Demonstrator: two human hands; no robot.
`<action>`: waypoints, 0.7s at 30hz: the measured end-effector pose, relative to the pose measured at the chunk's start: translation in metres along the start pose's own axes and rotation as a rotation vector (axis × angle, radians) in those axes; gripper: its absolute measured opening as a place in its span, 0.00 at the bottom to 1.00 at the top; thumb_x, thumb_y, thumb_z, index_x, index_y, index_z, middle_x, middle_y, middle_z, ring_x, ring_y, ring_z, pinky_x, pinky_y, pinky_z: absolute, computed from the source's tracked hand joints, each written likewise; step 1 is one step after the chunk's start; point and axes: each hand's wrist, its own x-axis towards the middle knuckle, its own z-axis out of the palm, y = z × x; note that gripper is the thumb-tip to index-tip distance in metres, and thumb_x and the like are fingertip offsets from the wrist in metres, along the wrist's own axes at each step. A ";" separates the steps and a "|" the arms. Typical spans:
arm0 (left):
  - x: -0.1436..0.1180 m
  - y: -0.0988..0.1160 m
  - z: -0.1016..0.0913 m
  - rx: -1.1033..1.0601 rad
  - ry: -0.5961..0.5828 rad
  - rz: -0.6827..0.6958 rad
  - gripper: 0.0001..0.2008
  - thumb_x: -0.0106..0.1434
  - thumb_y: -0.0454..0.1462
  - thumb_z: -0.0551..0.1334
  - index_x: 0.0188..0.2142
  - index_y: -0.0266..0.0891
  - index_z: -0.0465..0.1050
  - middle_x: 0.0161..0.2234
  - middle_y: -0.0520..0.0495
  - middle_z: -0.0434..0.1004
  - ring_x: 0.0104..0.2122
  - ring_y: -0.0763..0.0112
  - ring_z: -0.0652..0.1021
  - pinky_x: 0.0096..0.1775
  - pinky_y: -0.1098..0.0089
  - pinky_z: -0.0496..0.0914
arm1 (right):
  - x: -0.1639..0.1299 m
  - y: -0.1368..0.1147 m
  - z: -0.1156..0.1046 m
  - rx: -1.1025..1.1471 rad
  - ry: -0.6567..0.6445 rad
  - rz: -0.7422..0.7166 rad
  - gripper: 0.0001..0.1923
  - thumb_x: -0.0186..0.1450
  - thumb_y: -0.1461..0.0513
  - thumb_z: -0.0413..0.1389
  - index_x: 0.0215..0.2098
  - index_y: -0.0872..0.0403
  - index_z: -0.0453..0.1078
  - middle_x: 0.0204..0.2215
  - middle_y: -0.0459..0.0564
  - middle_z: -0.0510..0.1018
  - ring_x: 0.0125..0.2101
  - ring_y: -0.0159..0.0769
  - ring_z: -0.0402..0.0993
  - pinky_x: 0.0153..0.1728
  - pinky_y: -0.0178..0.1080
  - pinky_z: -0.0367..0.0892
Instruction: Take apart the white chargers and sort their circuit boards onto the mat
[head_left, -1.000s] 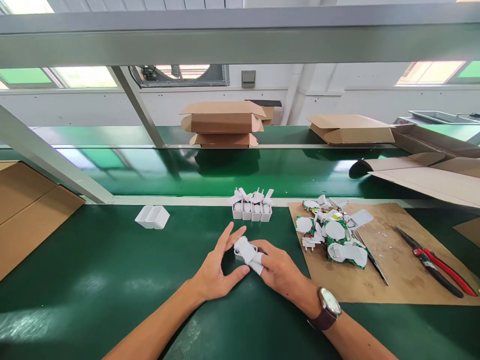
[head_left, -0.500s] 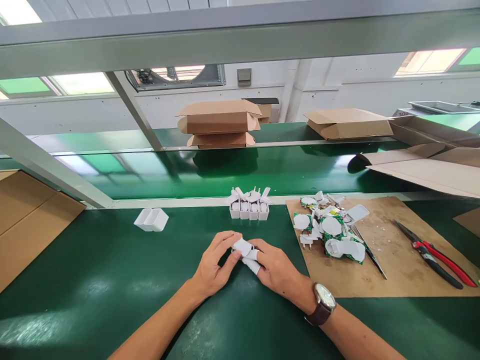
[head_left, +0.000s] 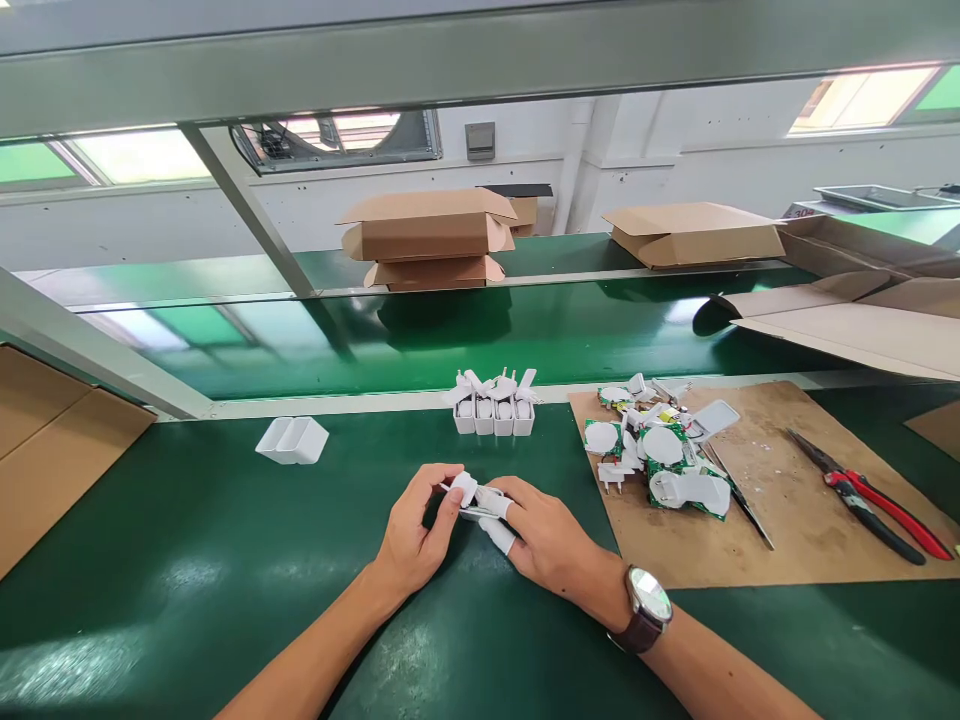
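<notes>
My left hand (head_left: 414,530) and my right hand (head_left: 544,535) meet over the green table, both gripping one small white plug part (head_left: 474,496) between their fingertips. White finger cots cover some fingers of my right hand, and a watch (head_left: 643,605) sits on that wrist. Just beyond the hands stands a row of several white plug housings (head_left: 493,405) with prongs and flaps sticking up. To the right lies a heap of white plug pieces and green circuit boards (head_left: 664,455) on a brown board (head_left: 787,530).
Red-handled cutters (head_left: 870,500) lie on the brown board's right side. A white double tray (head_left: 292,440) sits at the left. Flat cardboard (head_left: 45,440) lies at the far left. Folded cardboard boxes (head_left: 427,240) rest behind a green conveyor belt (head_left: 450,340).
My left fingers, spread a second ago, have closed onto the white part, and both hands have turned it. The view has tilted slightly.
</notes>
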 end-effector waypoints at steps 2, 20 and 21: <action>0.001 0.000 0.000 0.001 -0.002 0.006 0.11 0.73 0.35 0.57 0.53 0.43 0.70 0.40 0.49 0.76 0.35 0.73 0.78 0.38 0.73 0.75 | 0.000 0.000 -0.001 0.036 0.003 0.010 0.14 0.73 0.65 0.51 0.56 0.50 0.67 0.47 0.55 0.79 0.43 0.41 0.79 0.42 0.41 0.78; 0.002 -0.003 0.000 0.030 0.007 0.015 0.10 0.73 0.37 0.57 0.51 0.43 0.71 0.39 0.49 0.78 0.35 0.71 0.79 0.39 0.71 0.76 | -0.003 0.004 0.005 0.100 0.045 0.020 0.13 0.74 0.63 0.52 0.55 0.49 0.70 0.48 0.55 0.80 0.44 0.41 0.80 0.43 0.42 0.78; 0.002 -0.005 0.000 0.031 0.007 0.010 0.10 0.73 0.38 0.57 0.51 0.43 0.71 0.39 0.49 0.78 0.35 0.71 0.79 0.39 0.70 0.76 | -0.002 0.004 0.005 0.121 0.054 0.022 0.13 0.74 0.63 0.52 0.54 0.49 0.71 0.47 0.55 0.80 0.43 0.40 0.79 0.43 0.42 0.77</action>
